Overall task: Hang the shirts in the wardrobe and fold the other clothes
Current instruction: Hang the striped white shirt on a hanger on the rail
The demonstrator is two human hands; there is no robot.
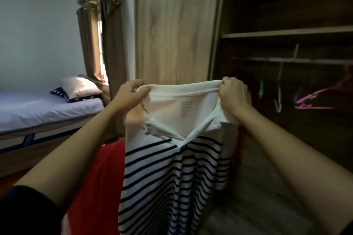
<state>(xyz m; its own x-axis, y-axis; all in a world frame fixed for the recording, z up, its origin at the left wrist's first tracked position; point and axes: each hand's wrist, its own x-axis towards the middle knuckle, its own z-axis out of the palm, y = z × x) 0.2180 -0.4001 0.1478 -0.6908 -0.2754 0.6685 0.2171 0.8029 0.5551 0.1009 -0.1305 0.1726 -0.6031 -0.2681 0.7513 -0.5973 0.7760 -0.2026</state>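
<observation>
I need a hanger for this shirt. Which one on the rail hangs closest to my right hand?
The green hanger, leftmost on the rail, just beyond the right hand gripping the striped shirt; the white hanger and pink hanger hang farther right.

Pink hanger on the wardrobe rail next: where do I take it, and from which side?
Take the pink hanger by its neck under the hook, reaching in through the open front of the wardrobe with the right hand, the nearer one. It hangs tilted on the rail, so a sloping arm would probably swing; the left hand can hold the striped shirt.
</observation>
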